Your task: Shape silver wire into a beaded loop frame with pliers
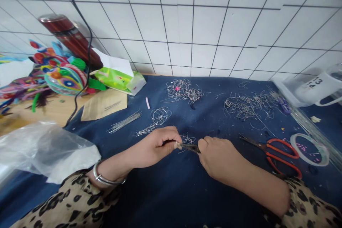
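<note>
My left hand [157, 146] is closed in a pinch on a small tangle of thin silver wire [187, 138] over the blue cloth [171, 192]. My right hand [219, 156] is wrapped round a small dark pair of pliers [190, 147], whose tip meets the wire at my left fingertips. Both hands sit close together near the middle of the cloth. A silver bangle is on my left wrist.
Red-handled scissors [278, 151] lie right of my hands beside a clear tape ring [310, 149]. Wire coils [183, 91] and scraps [247, 105] lie farther back, straight wire pieces [124, 123] to the left. A plastic bag [45, 149], colourful toys [57, 73], a tissue pack [117, 78] and a clear jug [317, 85] ring the table.
</note>
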Available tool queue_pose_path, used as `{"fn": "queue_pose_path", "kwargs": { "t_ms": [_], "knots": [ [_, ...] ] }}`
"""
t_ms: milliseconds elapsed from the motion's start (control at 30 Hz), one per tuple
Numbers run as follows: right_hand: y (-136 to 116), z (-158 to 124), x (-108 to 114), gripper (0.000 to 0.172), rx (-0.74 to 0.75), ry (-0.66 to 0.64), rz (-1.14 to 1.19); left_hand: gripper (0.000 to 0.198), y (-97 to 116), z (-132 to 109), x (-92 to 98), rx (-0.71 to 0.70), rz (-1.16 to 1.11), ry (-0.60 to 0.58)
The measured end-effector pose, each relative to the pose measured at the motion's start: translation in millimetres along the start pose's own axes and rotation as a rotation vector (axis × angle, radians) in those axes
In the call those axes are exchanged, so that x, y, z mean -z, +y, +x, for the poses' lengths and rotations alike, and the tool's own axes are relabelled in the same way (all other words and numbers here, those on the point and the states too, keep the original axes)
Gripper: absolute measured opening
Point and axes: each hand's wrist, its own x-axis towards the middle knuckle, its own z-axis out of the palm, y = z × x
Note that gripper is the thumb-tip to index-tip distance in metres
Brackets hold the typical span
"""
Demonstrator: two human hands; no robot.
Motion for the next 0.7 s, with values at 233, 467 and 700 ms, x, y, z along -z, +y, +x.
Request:
{"fn": "queue_pose_path", "kwargs": {
  "t_ms": [233, 467, 700],
  "knots": [
    [0.5, 0.8, 0.7, 0.008, 0.001, 0.0, -0.003, 0.016, -0.9, -0.4, 0.7, -0.026, 0.005, 0.001],
    [0.0, 0.6, -0.4, 0.007, 0.004, 0.001, 0.002, 0.015, -0.4, 0.3, -0.1, -0.033, 0.005, 0.003],
    [3.0, -0.4, 0.7, 0.008, 0.004, 0.048, 0.07, 0.015, 2.0, 0.4, 6.6, -0.002, -0.052, -0.037]
  ]
}}
